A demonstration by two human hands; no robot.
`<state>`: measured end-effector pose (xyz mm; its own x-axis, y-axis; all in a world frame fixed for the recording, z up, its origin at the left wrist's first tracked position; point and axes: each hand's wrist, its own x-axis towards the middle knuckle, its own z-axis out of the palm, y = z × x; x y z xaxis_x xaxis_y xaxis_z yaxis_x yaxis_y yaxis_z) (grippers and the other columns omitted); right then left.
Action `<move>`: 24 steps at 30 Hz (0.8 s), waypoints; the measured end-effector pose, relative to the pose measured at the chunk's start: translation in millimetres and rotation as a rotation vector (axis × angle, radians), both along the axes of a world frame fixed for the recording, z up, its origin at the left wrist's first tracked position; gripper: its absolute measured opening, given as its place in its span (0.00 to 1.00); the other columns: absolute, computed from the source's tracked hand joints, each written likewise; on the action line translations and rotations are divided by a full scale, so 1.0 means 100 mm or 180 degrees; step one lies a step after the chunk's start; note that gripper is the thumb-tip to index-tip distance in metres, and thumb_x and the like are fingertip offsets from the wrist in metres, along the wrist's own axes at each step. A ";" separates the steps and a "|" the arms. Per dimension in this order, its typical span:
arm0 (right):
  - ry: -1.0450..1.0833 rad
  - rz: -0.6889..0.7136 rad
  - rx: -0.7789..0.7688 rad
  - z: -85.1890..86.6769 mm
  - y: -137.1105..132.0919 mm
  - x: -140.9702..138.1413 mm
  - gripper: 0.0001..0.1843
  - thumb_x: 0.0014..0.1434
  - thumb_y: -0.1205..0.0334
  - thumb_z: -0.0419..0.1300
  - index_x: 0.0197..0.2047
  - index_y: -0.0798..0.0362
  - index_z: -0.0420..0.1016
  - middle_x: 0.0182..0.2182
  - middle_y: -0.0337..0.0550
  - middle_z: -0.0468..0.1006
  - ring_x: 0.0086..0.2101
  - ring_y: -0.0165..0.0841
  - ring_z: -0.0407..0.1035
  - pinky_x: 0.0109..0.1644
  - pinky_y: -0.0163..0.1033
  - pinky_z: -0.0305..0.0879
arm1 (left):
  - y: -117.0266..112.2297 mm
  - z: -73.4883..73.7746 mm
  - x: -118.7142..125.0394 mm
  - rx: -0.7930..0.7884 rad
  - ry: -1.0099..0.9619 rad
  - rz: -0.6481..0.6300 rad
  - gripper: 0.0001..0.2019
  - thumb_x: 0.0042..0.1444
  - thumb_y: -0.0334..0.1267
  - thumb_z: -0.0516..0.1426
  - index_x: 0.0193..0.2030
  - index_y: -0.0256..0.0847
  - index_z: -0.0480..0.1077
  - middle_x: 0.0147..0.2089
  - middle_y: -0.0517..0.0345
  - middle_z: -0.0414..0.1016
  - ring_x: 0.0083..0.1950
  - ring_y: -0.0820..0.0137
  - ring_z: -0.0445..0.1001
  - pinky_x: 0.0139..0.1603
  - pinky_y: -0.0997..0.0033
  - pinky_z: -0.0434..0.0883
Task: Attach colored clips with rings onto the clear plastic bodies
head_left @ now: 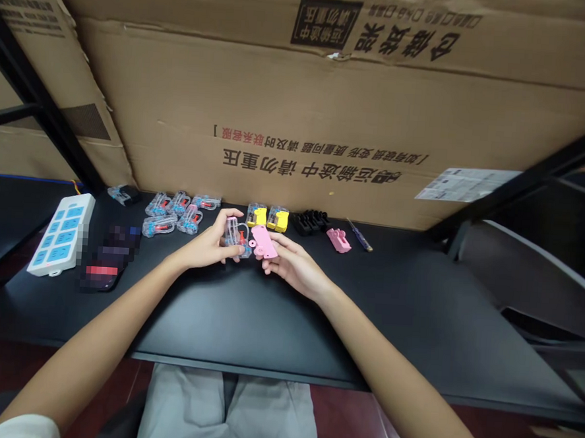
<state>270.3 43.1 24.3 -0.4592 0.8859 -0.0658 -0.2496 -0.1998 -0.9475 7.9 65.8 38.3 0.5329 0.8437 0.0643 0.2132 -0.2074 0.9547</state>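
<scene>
- One big brown corrugated cardboard sheet [328, 115] stands behind the desk, printed text upside down, white paper label [466, 184] at its right.
- Matte black flat tabletop [246, 322], smooth, hands work over its middle.
- White rectangular plastic power strip with blue sockets [62, 233] lies well left.
- Left hand [206, 245] pinches a small clear plastic housing with a red insert [236, 235], fingers closed on it.
- Right hand [292, 265] grips a flat pink plastic plate [264, 242], touching the clear part.
- Behind, in a row: cluster of clear blue-and-red plastic parts [176, 213], two yellow plastic blocks [267, 217], black ribbed plastic block [311, 221], pink moulded piece [339, 240], slim screwdriver [359, 235]. None of them blocks the hands.
</scene>
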 end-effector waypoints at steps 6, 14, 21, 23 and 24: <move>0.0022 -0.0118 -0.0243 -0.03 -0.01 -0.08 0.16 0.65 0.53 0.69 0.53 0.50 0.80 0.37 0.47 0.86 0.33 0.36 0.79 0.41 0.43 0.79 | -0.06 0.05 0.06 0.0239 0.0010 -0.0150 0.30 0.66 0.46 0.64 0.71 0.48 0.60 0.50 0.52 0.80 0.38 0.65 0.84 0.33 0.69 0.78; -0.0526 -0.0134 0.0074 -0.04 -0.06 -0.15 0.22 0.62 0.44 0.73 0.48 0.53 0.79 0.35 0.45 0.84 0.29 0.33 0.77 0.36 0.40 0.77 | -0.07 -0.01 0.08 0.0453 0.0037 -0.0269 0.32 0.66 0.42 0.64 0.73 0.51 0.60 0.52 0.54 0.80 0.40 0.66 0.83 0.44 0.63 0.81; -0.0419 -0.0707 0.0337 -0.03 -0.03 -0.12 0.26 0.60 0.42 0.76 0.52 0.48 0.77 0.45 0.46 0.87 0.40 0.37 0.82 0.43 0.42 0.79 | 0.00 -0.09 0.10 0.0156 -0.0473 0.0025 0.42 0.62 0.46 0.69 0.75 0.47 0.50 0.60 0.43 0.79 0.49 0.60 0.85 0.51 0.59 0.81; -0.0194 -0.0754 0.0401 -0.03 -0.02 -0.12 0.25 0.60 0.43 0.77 0.52 0.47 0.79 0.51 0.46 0.87 0.48 0.39 0.81 0.53 0.45 0.79 | 0.03 -0.09 0.10 0.0175 -0.0490 0.0117 0.38 0.61 0.46 0.70 0.71 0.45 0.57 0.61 0.43 0.80 0.55 0.57 0.84 0.56 0.56 0.80; -0.0128 -0.0759 0.0452 -0.03 -0.02 -0.13 0.24 0.60 0.43 0.77 0.52 0.47 0.80 0.53 0.46 0.86 0.50 0.39 0.81 0.57 0.47 0.78 | 0.04 -0.09 0.10 0.0182 -0.0495 0.0141 0.34 0.61 0.47 0.70 0.68 0.43 0.62 0.61 0.43 0.80 0.57 0.56 0.84 0.59 0.55 0.79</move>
<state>257.6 40.9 20.9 -0.2363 0.9702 0.0528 -0.2354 -0.0045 -0.9719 17.8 69.7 29.3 0.4750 0.8588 0.1918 0.0739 -0.2561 0.9638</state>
